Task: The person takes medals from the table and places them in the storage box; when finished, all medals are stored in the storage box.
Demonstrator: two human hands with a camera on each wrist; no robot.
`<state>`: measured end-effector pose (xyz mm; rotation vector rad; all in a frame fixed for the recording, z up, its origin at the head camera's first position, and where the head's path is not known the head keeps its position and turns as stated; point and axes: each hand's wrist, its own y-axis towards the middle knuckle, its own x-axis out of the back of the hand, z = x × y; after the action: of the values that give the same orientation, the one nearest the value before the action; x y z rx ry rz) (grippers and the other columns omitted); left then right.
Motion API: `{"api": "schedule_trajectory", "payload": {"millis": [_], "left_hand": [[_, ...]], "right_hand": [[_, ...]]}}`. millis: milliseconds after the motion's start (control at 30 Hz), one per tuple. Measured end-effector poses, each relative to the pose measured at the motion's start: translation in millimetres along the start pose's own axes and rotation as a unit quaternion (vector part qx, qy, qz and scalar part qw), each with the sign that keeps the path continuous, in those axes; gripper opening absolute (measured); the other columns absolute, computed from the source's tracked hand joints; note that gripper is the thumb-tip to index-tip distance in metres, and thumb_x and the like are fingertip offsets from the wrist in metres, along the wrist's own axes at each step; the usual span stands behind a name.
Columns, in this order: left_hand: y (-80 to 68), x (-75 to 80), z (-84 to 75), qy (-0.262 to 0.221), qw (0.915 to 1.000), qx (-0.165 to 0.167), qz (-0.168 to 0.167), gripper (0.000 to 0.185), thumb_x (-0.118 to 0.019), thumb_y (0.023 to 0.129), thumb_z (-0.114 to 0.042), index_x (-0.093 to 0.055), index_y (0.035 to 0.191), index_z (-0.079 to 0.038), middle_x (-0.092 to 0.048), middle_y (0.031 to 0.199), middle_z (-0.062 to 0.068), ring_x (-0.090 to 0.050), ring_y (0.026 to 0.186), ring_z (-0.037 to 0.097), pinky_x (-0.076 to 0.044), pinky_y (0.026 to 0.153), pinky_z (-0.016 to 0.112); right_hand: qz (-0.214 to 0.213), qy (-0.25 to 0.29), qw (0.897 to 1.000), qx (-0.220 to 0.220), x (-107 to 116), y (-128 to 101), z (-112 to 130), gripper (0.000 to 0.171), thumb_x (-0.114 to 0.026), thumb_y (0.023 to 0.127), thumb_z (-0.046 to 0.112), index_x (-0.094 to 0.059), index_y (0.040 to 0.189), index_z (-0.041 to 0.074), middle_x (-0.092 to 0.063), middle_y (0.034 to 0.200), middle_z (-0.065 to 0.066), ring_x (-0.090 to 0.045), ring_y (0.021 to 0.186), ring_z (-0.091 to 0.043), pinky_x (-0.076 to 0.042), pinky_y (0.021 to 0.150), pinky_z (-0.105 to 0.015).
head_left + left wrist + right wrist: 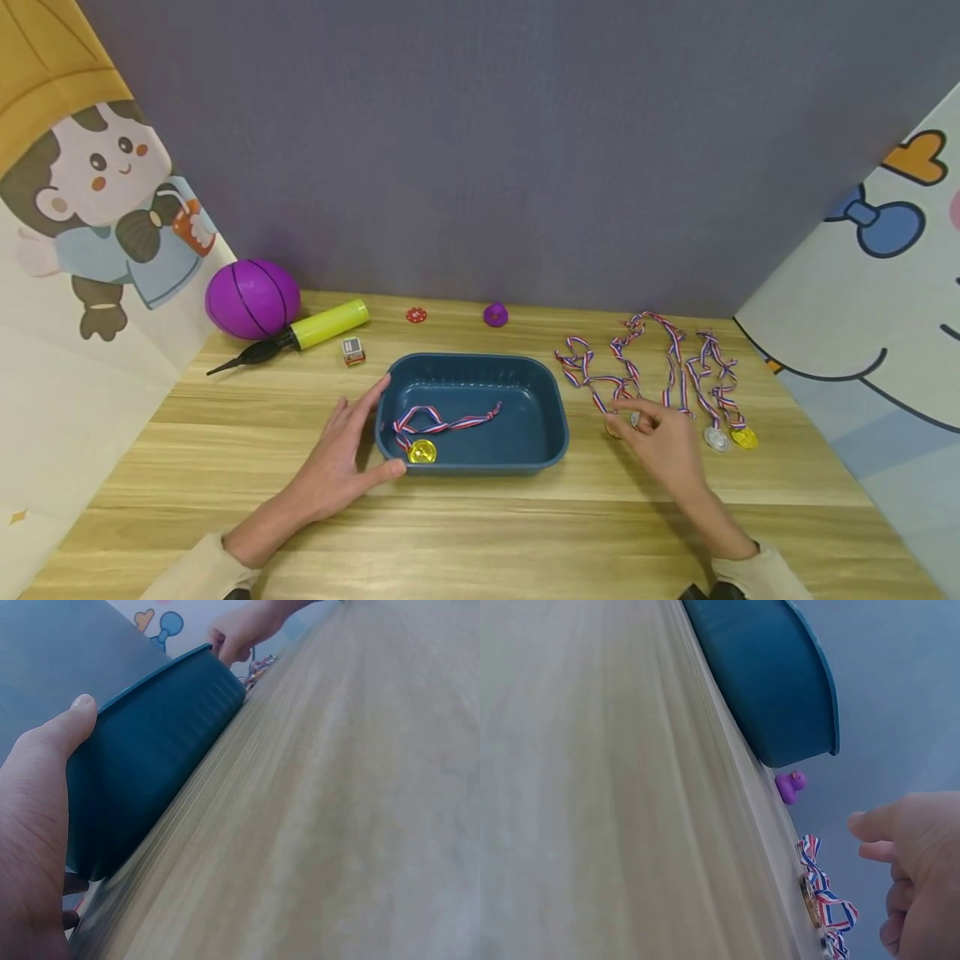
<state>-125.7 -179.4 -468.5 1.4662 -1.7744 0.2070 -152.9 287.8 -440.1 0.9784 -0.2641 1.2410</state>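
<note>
A dark blue plastic basin point(480, 468) stands on the table. Inside it, at the front left, lies a gold medal point(422, 452) with a striped ribbon point(457, 423). My left hand point(341, 462) spans the basin's left end, straight thumb and forefinger touching its rim. My right hand point(663, 442) hovers above the medals at the right, thumb and forefinger extended and slightly apart, nothing held between them. Under its fingertips a bronze-looking medal point(808, 901) lies beside a silver one point(636, 419), partly hidden in the head view. Further right lie another silver medal point(717, 438) and a gold one point(744, 438).
Several tangled red, white and blue ribbons point(675, 367) spread behind the medals. Along the back are a purple ball point(253, 298), a yellow hand pump point(330, 325), a small box point(353, 351), a red chip point(416, 315) and a purple rubber duck point(789, 786). A grey wall point(480, 167) rises behind.
</note>
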Motion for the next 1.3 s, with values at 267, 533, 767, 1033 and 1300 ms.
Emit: {"api": "schedule_trajectory", "payload": {"millis": [267, 533, 767, 1033, 1300], "left_hand": [[-0.3, 0.0, 1.4, 0.003, 1.0, -0.001, 0.0, 0.111, -0.073, 0.095, -0.073, -0.018, 0.179, -0.026, -0.053, 0.166, 0.023, -0.046, 0.155, 0.05, -0.01, 0.131, 0.078], [0.1, -0.1, 1.4, 0.005, 1.0, -0.001, -0.001, 0.112, -0.073, 0.095, -0.074, -0.018, 0.179, -0.026, -0.053, 0.166, 0.022, -0.047, 0.155, 0.05, -0.01, 0.131, 0.079], [-0.3, 0.0, 1.4, 0.003, 1.0, 0.002, 0.001, 0.112, -0.075, 0.095, -0.071, -0.018, 0.179, -0.027, -0.053, 0.166, 0.022, -0.045, 0.155, 0.05, -0.009, 0.131, 0.078], [-0.8, 0.0, 1.9, 0.003, 1.0, 0.003, 0.001, 0.112, -0.073, 0.095, -0.074, -0.018, 0.18, -0.026, -0.051, 0.167, 0.024, -0.045, 0.155, 0.052, -0.009, 0.131, 0.079], [-0.5, -1.1, 2.8, 0.001, 1.0, -0.001, 0.001, 0.111, -0.073, 0.096, -0.074, -0.018, 0.18, -0.027, -0.05, 0.168, 0.023, -0.044, 0.156, 0.05, -0.008, 0.131, 0.078]], "right_hand": [[0.044, -0.026, 0.998, -0.027, 7.1, 1.0, -5.4, 0.025, -0.096, 0.089, 0.016, -0.088, 0.109, 0.005, -0.037, 0.055, 0.009, -0.024, 0.05, 0.0, -0.025, 0.043, -0.021], [0.084, -0.045, 0.994, -0.045, 11.2, 0.8, -11.3, 0.033, -0.097, 0.086, 0.016, -0.086, 0.115, 0.003, -0.042, 0.054, 0.01, -0.028, 0.047, -0.002, -0.025, 0.04, -0.019], [0.132, -0.078, 0.987, -0.056, 14.0, 2.6, -15.2, 0.046, -0.098, 0.086, 0.024, -0.083, 0.122, -0.001, -0.05, 0.059, 0.006, -0.04, 0.051, -0.005, -0.03, 0.043, -0.022], [0.141, -0.055, 0.987, -0.053, 13.5, 3.2, -21.5, 0.037, -0.095, 0.089, 0.02, -0.085, 0.119, 0.0, -0.049, 0.059, 0.006, -0.038, 0.05, -0.004, -0.028, 0.044, -0.02], [0.126, -0.064, 0.99, -0.03, 12.1, 1.5, -23.6, 0.034, -0.097, 0.087, 0.017, -0.086, 0.115, 0.002, -0.05, 0.058, 0.009, -0.039, 0.05, -0.002, -0.03, 0.043, -0.02]]}}
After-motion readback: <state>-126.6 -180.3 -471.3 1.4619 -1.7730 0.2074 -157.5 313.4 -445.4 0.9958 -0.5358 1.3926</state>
